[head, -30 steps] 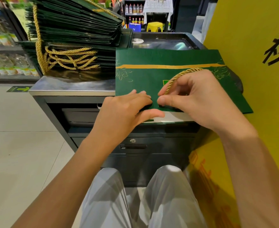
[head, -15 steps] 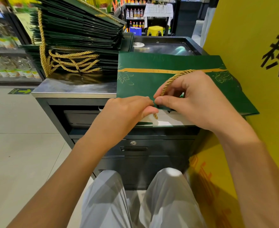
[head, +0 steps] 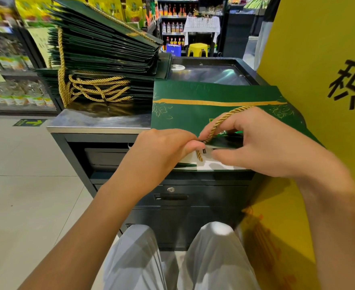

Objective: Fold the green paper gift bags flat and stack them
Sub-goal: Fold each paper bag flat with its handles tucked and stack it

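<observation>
**Rope handle at the bag mouth: risks noted**

Position: the green bag (head: 210,94) lies flat on the right half of the bench (head: 101,122). Its near mouth edge hangs over the near side, toward my knees. The finished stack (head: 105,57) sits far left on the same bench, well apart from my hands. It leans, with cords dangling on its near side.

Left hand (head: 164,147): fingers curled together, pinching the bag's near edge just beside the loose end of the rope handle (head: 218,122).

Right hand (head: 264,143): fingers (head: 243,122) curled round the rope, which loops over my forefinger. My thumb is straight below the lifted lip, where white lining shows.

Step, as I judge it: laying the rope flat so the mouth closes.

Possible failures:
- The rope bunches under the lip, leaving a lump, so the bag will not sit flat.
- I pull too hard on the cord and the paper tears where it anchors.
- The left pinch slips and the overhanging bag slides off the near edge.
- The stack leans, so an uneven bag on top could make it slide.
</observation>
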A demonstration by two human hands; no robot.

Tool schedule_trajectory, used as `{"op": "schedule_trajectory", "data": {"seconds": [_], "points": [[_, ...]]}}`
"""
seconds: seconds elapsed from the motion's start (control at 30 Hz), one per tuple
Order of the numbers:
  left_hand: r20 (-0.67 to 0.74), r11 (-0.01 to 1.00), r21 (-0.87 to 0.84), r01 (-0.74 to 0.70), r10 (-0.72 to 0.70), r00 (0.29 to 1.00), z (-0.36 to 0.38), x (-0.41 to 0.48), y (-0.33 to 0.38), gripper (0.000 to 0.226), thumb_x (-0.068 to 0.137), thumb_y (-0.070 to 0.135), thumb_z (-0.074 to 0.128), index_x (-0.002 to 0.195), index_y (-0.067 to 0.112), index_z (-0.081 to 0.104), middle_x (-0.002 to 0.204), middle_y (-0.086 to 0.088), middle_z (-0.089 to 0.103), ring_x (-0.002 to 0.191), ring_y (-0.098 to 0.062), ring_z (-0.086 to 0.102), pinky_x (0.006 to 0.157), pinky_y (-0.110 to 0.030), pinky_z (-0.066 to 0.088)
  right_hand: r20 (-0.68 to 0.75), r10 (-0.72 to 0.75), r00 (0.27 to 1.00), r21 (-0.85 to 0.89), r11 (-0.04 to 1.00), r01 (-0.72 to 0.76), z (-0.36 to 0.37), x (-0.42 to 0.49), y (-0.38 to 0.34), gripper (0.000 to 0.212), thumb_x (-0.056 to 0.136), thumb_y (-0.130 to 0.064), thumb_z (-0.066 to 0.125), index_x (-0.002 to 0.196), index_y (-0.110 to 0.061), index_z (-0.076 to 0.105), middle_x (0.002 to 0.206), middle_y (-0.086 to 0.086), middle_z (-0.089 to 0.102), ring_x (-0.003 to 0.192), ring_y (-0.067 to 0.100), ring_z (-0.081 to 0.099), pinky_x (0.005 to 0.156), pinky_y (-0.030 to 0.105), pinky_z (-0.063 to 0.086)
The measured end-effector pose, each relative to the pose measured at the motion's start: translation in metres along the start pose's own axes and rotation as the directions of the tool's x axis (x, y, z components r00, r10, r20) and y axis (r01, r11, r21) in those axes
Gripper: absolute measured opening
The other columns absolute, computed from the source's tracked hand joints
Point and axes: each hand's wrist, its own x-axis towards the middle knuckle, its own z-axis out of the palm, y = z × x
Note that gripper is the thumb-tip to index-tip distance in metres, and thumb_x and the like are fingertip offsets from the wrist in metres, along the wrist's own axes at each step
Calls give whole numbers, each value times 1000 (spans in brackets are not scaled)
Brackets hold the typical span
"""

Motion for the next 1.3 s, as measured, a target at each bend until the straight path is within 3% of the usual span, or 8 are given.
{"op": "schedule_trajectory", "data": {"seconds": [0.17,0.3,0.43,0.53,0.77,0.97,1.1,1.3], "points": [[7,999,-22,43,-43,999,-8,0,3,61,103,56,34,101,14,78,86,1,76,75,-20,72,58,-43,57,-11,-14,1000,82,997,15,-2,-1,-3,17,92,-21,73,107,-26,79,97,-25,72,94,-10,64,74,4,45],[-58,987,-100,122,-128,990,-12,-8,10,35,99,43,59,109,11,69,106,3,72,95,-9,70,74,-38,58,-16,-18,1000,116,993,20,-3,-2,-4,14,92,-22,73,105,-22,79,90,-25,70,85,-11,64,68,5,45],[-161,997,-27,72,-76,984,-12,-19,15,29,91,31,75,87,4,64,113,-12,64,106,-25,62,82,-48,51,-45,3,999,150,989,4,0,-3,-3,16,93,-22,71,107,-23,78,92,-21,70,83,-8,65,69,13,50],[-188,994,68,82,-68,980,-9,-24,22,28,88,37,78,80,10,70,114,-11,64,110,-27,58,90,-50,47,-37,13,999,167,986,-7,2,-2,-3,16,94,-20,69,107,-22,78,97,-18,72,92,-2,67,79,25,54],[-258,969,117,218,-182,949,6,-20,37,31,83,48,79,83,18,76,102,-2,69,102,-21,60,104,-51,37,-25,17,1000,192,981,-12,2,-1,-3,16,95,-21,68,108,-24,77,99,-12,74,96,2,69,88,34,56],[-317,965,97,242,-201,927,11,-15,41,17,89,34,76,81,19,75,97,2,68,97,-20,62,109,-52,34,7,-3,1000,212,977,2,1,-1,0,16,96,-20,67,107,-23,78,100,-9,75,96,8,70,88,40,56],[-311,970,66,233,-202,929,12,-16,40,12,85,23,77,78,16,70,97,2,68,97,-16,56,105,-51,36,-6,-18,1000,215,976,18,1,0,4,15,96,-22,68,107,-23,77,96,6,76,93,26,71,85,55,56],[-273,988,4,157,-150,950,5,-18,38,13,85,19,72,75,14,67,104,2,69,102,-18,57,102,-52,36,-27,-20,999,195,981,25,0,-2,1,13,95,-26,68,101,-22,79,89,9,75,86,31,70,78,56,55]]}}
